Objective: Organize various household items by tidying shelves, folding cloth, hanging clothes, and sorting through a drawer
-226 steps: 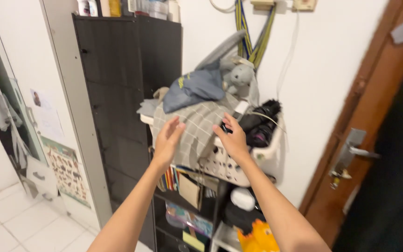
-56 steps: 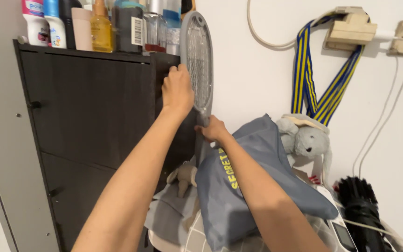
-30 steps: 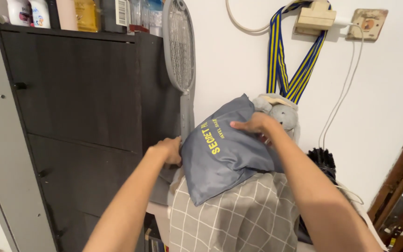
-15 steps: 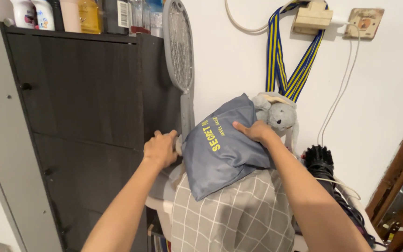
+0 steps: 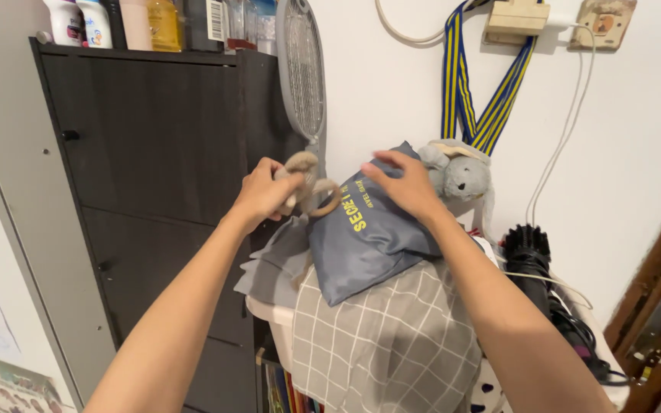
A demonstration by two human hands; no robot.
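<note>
Tan plush toy [image 5: 304,180] gripped by left hand [image 5: 260,193] (right hand [image 5: 401,183] flat on grey bag [image 5: 369,229]).

Left hand [image 5: 260,195]: raised from the gap beside the cabinet, grip now closed on a small tan plush toy [image 5: 305,183], lifted clear. Right hand [image 5: 403,183]: shifted slightly up the grey pouch [image 5: 369,229], fingers spread flat.

A tall dark wooden cabinet [image 5: 154,153] stands at the left, with plastic bottles [image 5: 116,19] on top. A grey mesh racket-shaped swatter [image 5: 304,73] leans against the white wall. Farther right hang blue-and-yellow striped ribbons [image 5: 491,76], above a grey plush rabbit [image 5: 460,172].
</note>
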